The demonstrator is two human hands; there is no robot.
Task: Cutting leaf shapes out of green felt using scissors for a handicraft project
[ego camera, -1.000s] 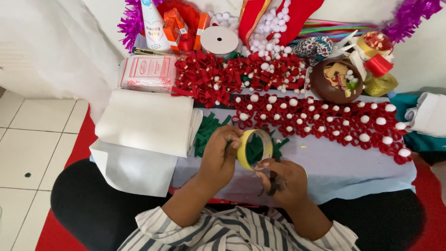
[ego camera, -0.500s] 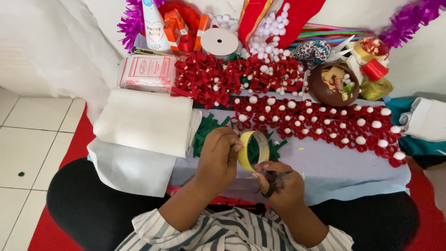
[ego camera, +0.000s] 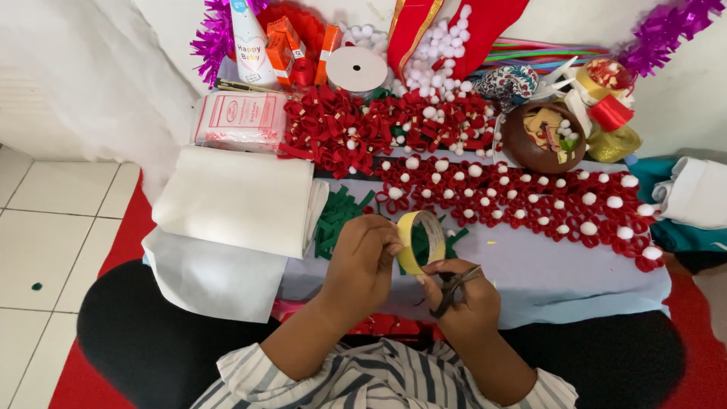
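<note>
We are holding a yellow tape roll (ego camera: pixel 422 241) just below the middle of the frame, standing on edge so that we look partly through its hole. Our left hand (ego camera: pixel 362 261) is closing around the roll's left side, fingers curled over its rim, while our right hand (ego camera: pixel 463 299) is sitting just below and to the right of it, gripping a small pair of dark scissors (ego camera: pixel 452 289) whose blades are pointing up toward the roll's lower edge; our right thumb is touching the roll's lower rim. The two hands are working close together, nearly touching, over a pale blue cloth (ego camera: pixel 553 273) that is covering our lap. Left of the hands, a folded stack of white felt sheets (ego camera: pixel 235 198) is lying on the cloth, with green paper strips (ego camera: pixel 339 216) poking out between it and the roll. In the upper right of the frame, a round brown bowl (ego camera: pixel 522 144) is holding small craft bits, among them white pompoms and a tan piece, though the rest are too small for us to tell apart. Beside it, rows of red paper loops with white pompoms (ego camera: pixel 530 198) are stretching across the cloth toward the right edge. Higher up, a heap of red ribbon bows (ego camera: pixel 356 132) is lying near a white ribbon spool (ego camera: pixel 357 70), and a clear packet with red print (ego camera: pixel 241 120) is resting at the upper left.
</note>
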